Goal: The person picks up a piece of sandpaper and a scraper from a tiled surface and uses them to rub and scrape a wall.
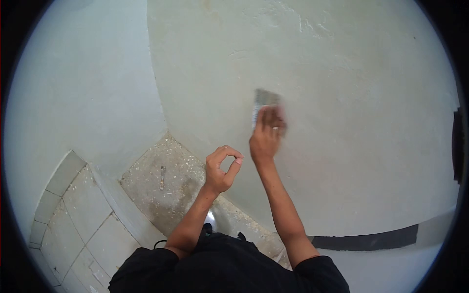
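My right hand point(265, 141) presses a flat, grey, roughly rectangular pad point(266, 96) to the pale wall point(342, 122). Motion blurs the pad and my fingertips, so its exact kind cannot be made out. Lower and to the left, my left hand point(221, 170) hangs in front of the wall's bottom edge. Its thumb and index finger curl into a ring with their tips together, and nothing shows between them. Ridges and uneven marks point(312, 24) run across the upper part of the wall.
A second wall point(102, 73) meets the first at a corner on the left. Below lies a speckled floor point(141, 183) with a small thin strip point(162, 178) on it. A tiled surface point(100, 219) is at lower left. Dark bands mark the lower right point(366, 240) and right edge point(457, 146).
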Motion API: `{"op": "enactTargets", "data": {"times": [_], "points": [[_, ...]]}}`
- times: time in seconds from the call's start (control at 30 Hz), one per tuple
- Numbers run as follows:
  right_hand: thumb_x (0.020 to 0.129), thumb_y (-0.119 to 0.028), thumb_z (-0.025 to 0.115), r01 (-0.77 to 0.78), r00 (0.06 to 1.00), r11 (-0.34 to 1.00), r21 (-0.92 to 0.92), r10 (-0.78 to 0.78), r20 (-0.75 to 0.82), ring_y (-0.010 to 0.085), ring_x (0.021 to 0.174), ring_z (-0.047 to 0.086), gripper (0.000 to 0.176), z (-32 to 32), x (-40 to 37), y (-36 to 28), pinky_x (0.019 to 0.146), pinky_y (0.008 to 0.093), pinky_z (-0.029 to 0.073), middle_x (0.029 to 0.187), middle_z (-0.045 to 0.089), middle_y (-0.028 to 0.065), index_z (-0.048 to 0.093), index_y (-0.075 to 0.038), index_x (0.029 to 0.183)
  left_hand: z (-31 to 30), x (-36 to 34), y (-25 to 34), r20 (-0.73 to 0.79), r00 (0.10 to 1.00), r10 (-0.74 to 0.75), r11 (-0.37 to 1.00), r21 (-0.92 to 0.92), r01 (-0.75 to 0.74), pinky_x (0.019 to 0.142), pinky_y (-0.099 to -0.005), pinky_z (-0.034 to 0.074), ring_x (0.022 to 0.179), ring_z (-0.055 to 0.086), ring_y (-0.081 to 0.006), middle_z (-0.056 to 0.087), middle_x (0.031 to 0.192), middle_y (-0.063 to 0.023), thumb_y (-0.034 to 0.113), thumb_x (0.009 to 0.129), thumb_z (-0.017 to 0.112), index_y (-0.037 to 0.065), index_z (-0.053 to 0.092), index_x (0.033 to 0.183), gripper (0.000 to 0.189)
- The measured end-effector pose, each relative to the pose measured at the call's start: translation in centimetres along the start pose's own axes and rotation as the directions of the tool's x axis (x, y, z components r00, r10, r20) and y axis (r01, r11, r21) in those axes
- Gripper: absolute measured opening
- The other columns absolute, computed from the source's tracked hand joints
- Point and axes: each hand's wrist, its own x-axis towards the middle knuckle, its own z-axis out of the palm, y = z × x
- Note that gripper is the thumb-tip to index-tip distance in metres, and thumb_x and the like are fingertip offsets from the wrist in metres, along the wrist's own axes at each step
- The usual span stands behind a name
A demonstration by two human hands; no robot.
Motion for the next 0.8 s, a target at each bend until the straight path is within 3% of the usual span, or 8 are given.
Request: {"op": "enactTargets", "data": {"times": [0.13, 0.23, 0.3, 0.37, 0.47, 0.53, 0.6, 0.8], "points": [[0.087, 0.001, 0.058, 0.033, 0.986, 0.977, 0.21, -0.066, 0.152, 0.0375, 0.139, 0.046, 0.067, 2.6, -6.1, -0.2, 0.115, 0.0552, 0.03, 0.15, 0.046, 0.0257, 0.04, -0.001, 0.151, -0.4, 0.6, 0.4, -0.011, 0.999, 0.034, 0.999, 0.013, -0.034, 0.074, -0.0332, 0.05, 0.077, 0.066, -0.0249, 0.068, 0.079, -0.0114, 0.003, 0.082, 0.064, 0.001, 0.066, 0.084, 0.004], [0.089, -0.001, 0.057, -0.072, 0.969, 0.997, 0.023, 0.065, 0.239, 0.0399, 0.142, 0.041, 0.067, 0.7, -8.7, 2.7, 0.117, 0.0558, 0.026, 0.152, 0.043, 0.0264, 0.038, -0.002, 0.153, -1.3, 0.3, -0.2, -0.03, 0.999, 0.02, 0.999, 0.032, -0.019, 0.075, -0.0315, 0.049, 0.077, 0.065, -0.0208, 0.068, 0.08, -0.0111, 0.002, 0.083, 0.063, -0.002, 0.066, 0.085, 0.005], [0.091, -0.005, 0.054, -0.169, 0.983, 0.983, -0.078, 0.162, -0.081, 0.0405, 0.146, 0.035, 0.066, -2.6, -5.2, 3.5, 0.119, 0.0549, 0.022, 0.153, 0.044, 0.0217, 0.038, -0.009, 0.155, -2.0, -0.1, -0.8, -0.044, 0.999, -0.017, 1.0, 0.016, 0.018, 0.076, -0.0305, 0.048, 0.079, 0.064, -0.0182, 0.068, 0.081, -0.0105, 0.001, 0.084, 0.062, -0.003, 0.066, 0.086, 0.006], [0.091, -0.004, 0.052, -0.268, 0.895, 0.961, -0.062, 0.225, -0.385, 0.0428, 0.151, 0.021, 0.067, -6.2, 0.3, 3.5, 0.12, 0.0587, 0.017, 0.161, 0.028, 0.0236, 0.035, -0.01, 0.156, -2.0, -0.2, -1.5, -0.064, 0.996, -0.063, 0.998, -0.025, 0.061, 0.078, -0.0301, 0.048, 0.08, 0.063, -0.0169, 0.068, 0.082, -0.0096, 0.002, 0.084, 0.062, -0.003, 0.066, 0.086, 0.006], [0.095, -0.005, 0.05, -0.191, 0.949, 0.981, -0.028, 0.178, -0.259, 0.0398, 0.154, 0.011, 0.067, -6.3, 3.4, 2.2, 0.122, 0.0579, 0.012, 0.166, 0.017, 0.0221, 0.029, -0.009, 0.159, -1.5, 0.2, -1.4, -0.093, 0.994, -0.06, 0.995, -0.082, 0.053, 0.075, -0.0301, 0.049, 0.077, 0.063, -0.017, 0.069, 0.079, -0.0099, 0.005, 0.085, 0.065, -0.002, 0.067, 0.085, 0.008], [0.091, -0.009, 0.052, -0.015, 0.984, 0.994, -0.109, 0.034, 0.174, 0.0317, 0.147, 0.036, 0.069, -2.1, 1.0, 0.1, 0.121, 0.0522, 0.022, 0.162, 0.033, 0.014, 0.033, -0.01, 0.157, -1.1, 0.1, -1.0, -0.067, 0.995, -0.072, 0.992, -0.108, 0.065, 0.075, -0.03, 0.049, 0.077, 0.063, -0.0171, 0.069, 0.079, -0.0099, 0.005, 0.085, 0.065, -0.003, 0.067, 0.085, 0.008], [0.091, -0.009, 0.051, 0.137, 0.981, 0.989, 0.06, -0.144, 0.129, 0.0247, 0.138, 0.048, 0.064, 1.2, -3.2, -1.4, 0.117, 0.0462, 0.03, 0.151, 0.05, 0.0088, 0.041, -0.012, 0.154, -1.1, 0.5, -0.7, -0.052, 0.997, -0.063, 0.991, -0.121, 0.057, 0.075, -0.0299, 0.049, 0.077, 0.063, -0.0169, 0.069, 0.08, -0.01, 0.005, 0.085, 0.065, -0.003, 0.067, 0.086, 0.008], [0.089, -0.004, 0.052, 0.047, 0.994, 0.998, -0.042, -0.043, 0.1, 0.0201, 0.134, 0.051, 0.064, 2.0, -8.1, 1.5, 0.116, 0.0421, 0.031, 0.145, 0.056, 0.0093, 0.044, -0.01, 0.152, -2.7, -0.1, -0.8, -0.063, 0.994, -0.086, 0.991, -0.104, 0.079, 0.079, -0.0296, 0.047, 0.081, 0.062, -0.0153, 0.068, 0.083, -0.0086, 0.002, 0.085, 0.063, -0.004, 0.066, 0.089, 0.007]]}}
